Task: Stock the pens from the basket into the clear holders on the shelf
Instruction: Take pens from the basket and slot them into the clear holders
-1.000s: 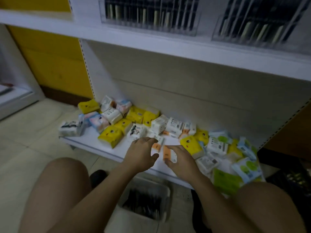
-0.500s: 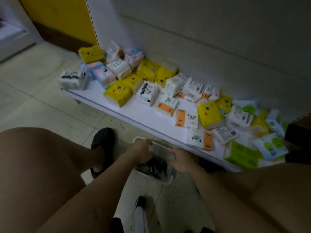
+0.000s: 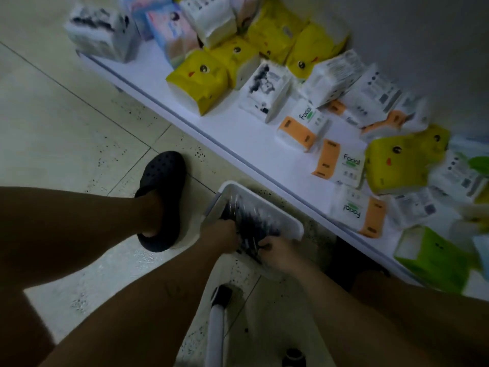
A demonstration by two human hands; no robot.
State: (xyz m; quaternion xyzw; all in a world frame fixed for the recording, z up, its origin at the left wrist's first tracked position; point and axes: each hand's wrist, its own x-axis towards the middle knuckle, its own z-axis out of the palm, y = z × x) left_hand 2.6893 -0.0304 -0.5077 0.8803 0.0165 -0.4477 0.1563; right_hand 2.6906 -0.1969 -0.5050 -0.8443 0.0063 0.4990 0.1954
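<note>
At lower centre our left hand [image 3: 219, 237] digs among the pens [image 3: 255, 219] in the basket [image 3: 267, 201] (grip hidden, we cannot tell). Our right hand [image 3: 279, 252] curls round several.

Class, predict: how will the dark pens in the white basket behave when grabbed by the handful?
The pens lie jumbled, thin and straight: probably stiff, light, and apt to slip from a handful. Loose ones would likely roll.

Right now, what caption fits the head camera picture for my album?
Left hand and right hand grasp dark pens in the white basket beside the shelf.
</note>
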